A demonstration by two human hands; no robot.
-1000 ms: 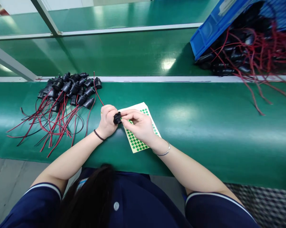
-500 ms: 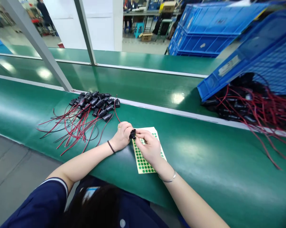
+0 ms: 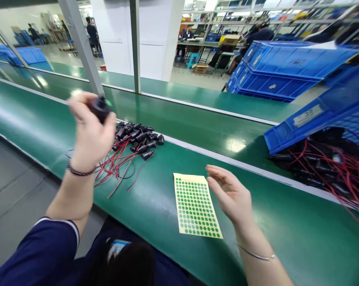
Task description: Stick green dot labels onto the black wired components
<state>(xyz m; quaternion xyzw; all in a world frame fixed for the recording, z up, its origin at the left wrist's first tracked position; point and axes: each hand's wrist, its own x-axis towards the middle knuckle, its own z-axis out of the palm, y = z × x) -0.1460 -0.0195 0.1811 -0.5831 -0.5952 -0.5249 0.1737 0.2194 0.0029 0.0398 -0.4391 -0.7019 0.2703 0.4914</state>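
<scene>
Since half a second ago our left hand (image 3: 88, 133) has lifted away from the sticker sheet (image 3: 196, 205), carrying the one black connector (image 3: 100, 107) up to the left of the sheet, above the pile of finished connectors (image 3: 137, 139). Its grip is closed around the connector, thumb and fingers wrapped over it, and a green dot shows on the connector's top. Our right hand (image 3: 231, 194) has let go and now hovers just right of the sheet, fingers spread and slightly curled, holding nothing and touching nothing.

We see one sheet, lying flat on the green surface (image 3: 155, 190), its rows of green dots too many and too small to count. Left of the sheet and beyond it lies the one pile, black bodies bunched together with red and black wires fanning toward us; we cannot count them exactly. Right of the sheet, one tilted blue crate (image 3: 313, 119) covers a second tangle of red-wired parts (image 3: 325, 163). Beyond that, a stack of blue crates (image 3: 280, 75) stands, at least three high.
</scene>
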